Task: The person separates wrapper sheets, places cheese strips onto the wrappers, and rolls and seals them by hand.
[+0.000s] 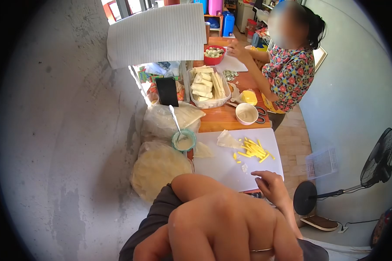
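Observation:
My left hand (226, 222) is raised close to the camera, its back towards me and a thin ring on one finger; the fingertips fall outside the picture. Over the near right edge of the white cutting board (265, 135) is my right hand (271, 185), empty, with the index finger stretched out and the others loosely bent. Thin yellow strips (255, 150) lie loose on the board beyond it. Beside them rests a folded pale wrapper (228, 139), and a flat triangular wrapper (203, 150) lies at the board's left edge.
Left of the board are a teal bowl (184, 141) of white paste with a spoon and a bagged stack of round wrappers (161, 169). Beyond stand a white bowl (247, 114), scissors (261, 115) and a tub of rolls (204, 100). A person (289, 74) works at the right.

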Demonstrator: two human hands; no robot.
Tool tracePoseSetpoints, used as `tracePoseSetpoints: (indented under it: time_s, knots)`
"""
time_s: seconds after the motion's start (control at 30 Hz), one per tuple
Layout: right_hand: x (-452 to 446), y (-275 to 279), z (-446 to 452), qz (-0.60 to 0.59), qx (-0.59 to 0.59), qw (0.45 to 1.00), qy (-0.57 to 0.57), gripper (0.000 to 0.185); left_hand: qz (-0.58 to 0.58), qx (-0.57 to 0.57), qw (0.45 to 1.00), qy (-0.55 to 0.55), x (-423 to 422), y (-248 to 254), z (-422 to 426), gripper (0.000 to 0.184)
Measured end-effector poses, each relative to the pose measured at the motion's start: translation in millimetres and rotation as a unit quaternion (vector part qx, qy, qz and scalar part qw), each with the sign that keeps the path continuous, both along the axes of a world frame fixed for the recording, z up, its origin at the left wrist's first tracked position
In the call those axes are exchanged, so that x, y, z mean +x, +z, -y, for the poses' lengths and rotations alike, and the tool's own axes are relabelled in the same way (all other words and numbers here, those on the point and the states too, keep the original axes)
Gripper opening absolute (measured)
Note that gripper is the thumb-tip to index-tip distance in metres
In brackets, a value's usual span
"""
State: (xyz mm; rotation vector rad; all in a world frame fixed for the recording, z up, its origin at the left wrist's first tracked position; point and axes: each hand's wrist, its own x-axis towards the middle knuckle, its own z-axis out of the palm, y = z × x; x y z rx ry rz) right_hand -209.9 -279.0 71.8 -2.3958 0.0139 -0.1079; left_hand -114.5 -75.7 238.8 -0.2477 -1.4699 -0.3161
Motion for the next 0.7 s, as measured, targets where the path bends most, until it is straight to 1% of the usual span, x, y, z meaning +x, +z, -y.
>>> tracePoseSetpoints:
  time_s: [0.03, 0.13, 0.2, 0.33, 0.4, 0.43, 0.5, 0.57, 0.6, 0.63, 0.7]
  knots:
    - [1, 1, -1, 0.0, 0.004, 1.0, 0.0, 0.02, -0.008, 0.0, 1.0, 0.001, -3, -2, -2, 0.057]
    - [3, 0, -4, -0.006, 0.014, 1.0, -0.001, 0.02, -0.105, -0.016, 0.993, 0.046, -25, -8, -3, 0.057]
    - [6, 2, -4, -0.012, 0.015, 1.0, 0.004, 0.02, -0.144, -0.036, 0.986, 0.076, -29, -9, 1, 0.056]
    - [9, 1, -3, -0.01, 0.013, 1.0, 0.011, 0.02, -0.134, -0.071, 0.985, 0.086, -19, -10, 10, 0.053]
    - [10, 0, -6, -0.011, 0.02, 1.0, 0.008, 0.02, -0.096, -0.061, 0.989, 0.096, -7, -11, 12, 0.051]
    - [13, 14, -19, 0.034, 0.021, 0.999, 0.009, 0.02, -0.056, -0.043, 0.992, 0.102, 6, -10, 11, 0.05]
    - [9, 3, -13, 0.061, 0.029, 0.998, 0.02, 0.02, -0.007, -0.008, 0.987, 0.159, 16, -15, 14, 0.044]
    - [16, -18, 1, 0.02, 0.043, 0.998, 0.042, 0.021, 0.019, 0.021, 0.962, 0.271, 17, -24, 19, 0.041]
    - [20, -25, 1, 0.085, 0.049, 0.993, 0.059, 0.022, 0.037, 0.03, 0.943, 0.33, 17, -25, 21, 0.04]
    - [18, -30, 6, 0.056, 0.036, 0.996, 0.052, 0.021, 0.062, 0.037, 0.916, 0.394, 12, -19, 21, 0.039]
    - [22, -20, 4, -0.02, 0.015, 0.999, 0.048, 0.021, 0.079, 0.051, 0.889, 0.448, 11, -19, 22, 0.034]
